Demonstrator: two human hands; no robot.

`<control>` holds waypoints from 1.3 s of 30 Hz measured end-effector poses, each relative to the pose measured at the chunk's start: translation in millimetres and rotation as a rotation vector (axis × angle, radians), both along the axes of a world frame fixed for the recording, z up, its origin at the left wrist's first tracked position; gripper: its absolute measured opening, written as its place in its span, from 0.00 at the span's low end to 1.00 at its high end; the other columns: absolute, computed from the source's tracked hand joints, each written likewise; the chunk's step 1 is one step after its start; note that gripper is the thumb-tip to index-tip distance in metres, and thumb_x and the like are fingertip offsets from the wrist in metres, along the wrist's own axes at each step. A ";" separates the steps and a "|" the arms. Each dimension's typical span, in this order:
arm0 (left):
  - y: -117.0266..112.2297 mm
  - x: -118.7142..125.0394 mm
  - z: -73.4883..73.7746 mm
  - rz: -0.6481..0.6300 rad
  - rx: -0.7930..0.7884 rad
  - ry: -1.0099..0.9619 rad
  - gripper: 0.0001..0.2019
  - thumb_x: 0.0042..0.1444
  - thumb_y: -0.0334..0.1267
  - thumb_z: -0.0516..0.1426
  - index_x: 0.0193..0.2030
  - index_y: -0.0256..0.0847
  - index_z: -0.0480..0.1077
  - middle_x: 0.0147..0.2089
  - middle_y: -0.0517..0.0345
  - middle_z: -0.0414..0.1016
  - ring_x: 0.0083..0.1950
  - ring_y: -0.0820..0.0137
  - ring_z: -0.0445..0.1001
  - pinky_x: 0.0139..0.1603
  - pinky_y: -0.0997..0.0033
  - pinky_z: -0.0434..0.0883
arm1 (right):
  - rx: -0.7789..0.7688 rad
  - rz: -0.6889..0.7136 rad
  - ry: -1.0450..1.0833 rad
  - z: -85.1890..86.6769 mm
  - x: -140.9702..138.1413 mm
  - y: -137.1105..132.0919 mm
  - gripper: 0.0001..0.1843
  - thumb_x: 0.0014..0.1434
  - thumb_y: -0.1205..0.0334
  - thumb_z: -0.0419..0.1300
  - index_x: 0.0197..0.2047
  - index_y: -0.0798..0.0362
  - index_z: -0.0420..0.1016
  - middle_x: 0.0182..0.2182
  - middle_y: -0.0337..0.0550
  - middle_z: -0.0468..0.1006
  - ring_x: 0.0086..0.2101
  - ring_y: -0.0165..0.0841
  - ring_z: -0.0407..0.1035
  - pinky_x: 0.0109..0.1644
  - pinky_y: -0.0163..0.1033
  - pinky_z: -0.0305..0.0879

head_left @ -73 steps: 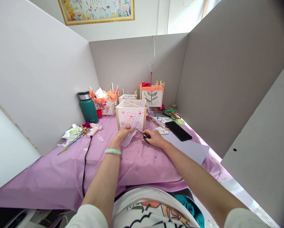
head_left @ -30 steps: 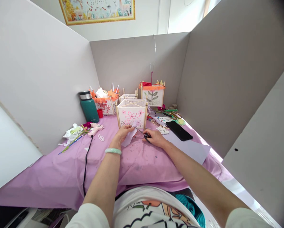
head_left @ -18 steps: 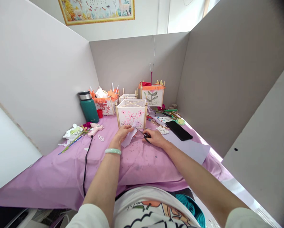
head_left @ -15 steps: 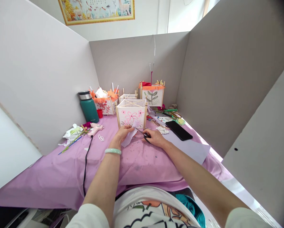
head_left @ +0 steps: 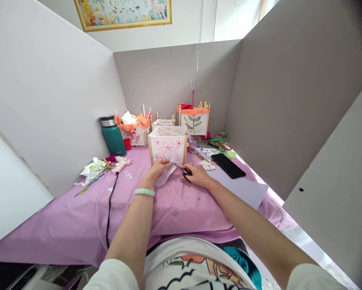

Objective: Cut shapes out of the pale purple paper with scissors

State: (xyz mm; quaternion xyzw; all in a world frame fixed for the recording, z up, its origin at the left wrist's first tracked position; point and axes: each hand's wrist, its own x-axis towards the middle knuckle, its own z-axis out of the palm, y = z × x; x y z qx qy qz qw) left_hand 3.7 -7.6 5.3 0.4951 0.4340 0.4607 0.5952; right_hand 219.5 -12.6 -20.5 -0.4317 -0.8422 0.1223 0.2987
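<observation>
My left hand point(head_left: 160, 168) pinches a small piece of pale lilac paper point(head_left: 165, 177), which hangs below the fingers. Opposite it, my right hand point(head_left: 196, 175) grips a pair of scissors point(head_left: 187, 173) by the dark handles. The blades point left and meet the paper near my left fingertips; how far they cut into it is too small to tell. Just behind both hands stands a square white lantern point(head_left: 168, 147) with wooden corner sticks and pink flowers drawn on its front. A larger lilac sheet point(head_left: 241, 186) lies to the right of my right hand.
A black phone point(head_left: 228, 166) rests partly on the lilac sheet. On the left are a glue gun point(head_left: 121, 164) with its cord, a green bottle point(head_left: 113, 137) and crumpled tissue point(head_left: 92, 168). More decorated lanterns point(head_left: 196, 123) stand at the back, between grey partitions point(head_left: 177, 72).
Hardly anything differs. Both hands stay in nearly the same place, with the paper and scissors still together in front of the lantern.
</observation>
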 end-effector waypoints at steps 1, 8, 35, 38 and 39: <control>0.3 -0.2 -0.2 0.001 0.002 0.004 0.09 0.45 0.34 0.70 0.30 0.33 0.77 0.28 0.51 0.79 0.26 0.68 0.77 0.34 0.70 0.73 | -0.001 0.000 -0.002 0.2 -0.1 -0.2 0.21 0.55 0.53 0.70 0.50 0.49 0.77 0.32 0.37 0.80 0.30 0.30 0.71 0.35 0.33 0.57; 1.5 -1.0 -1.5 -0.002 0.000 0.017 0.08 0.45 0.34 0.70 0.28 0.34 0.76 0.26 0.52 0.78 0.25 0.69 0.75 0.31 0.72 0.72 | -0.010 -0.005 -0.015 -0.5 0.2 0.7 0.19 0.56 0.55 0.70 0.50 0.50 0.77 0.33 0.38 0.81 0.31 0.31 0.72 0.36 0.33 0.58; 0.0 -0.8 2.0 0.086 -0.009 -0.024 0.05 0.48 0.31 0.67 0.30 0.33 0.76 0.26 0.53 0.78 0.24 0.70 0.75 0.30 0.72 0.73 | 0.003 0.002 0.007 0.0 1.7 0.6 0.21 0.54 0.54 0.71 0.50 0.50 0.77 0.34 0.38 0.81 0.32 0.31 0.71 0.36 0.33 0.59; 0.7 -1.0 2.3 0.115 -0.006 -0.038 0.04 0.48 0.30 0.67 0.30 0.33 0.76 0.26 0.53 0.78 0.25 0.70 0.74 0.31 0.71 0.73 | 0.005 0.000 0.001 0.3 1.8 0.3 0.21 0.54 0.54 0.71 0.50 0.50 0.77 0.34 0.38 0.81 0.32 0.31 0.71 0.37 0.33 0.59; 0.8 -1.1 2.2 0.116 -0.006 -0.038 0.05 0.48 0.30 0.67 0.31 0.33 0.76 0.26 0.53 0.78 0.25 0.70 0.74 0.31 0.71 0.73 | 0.002 -0.001 -0.002 0.4 1.8 0.2 0.21 0.54 0.54 0.71 0.50 0.50 0.77 0.34 0.38 0.81 0.32 0.31 0.71 0.37 0.33 0.59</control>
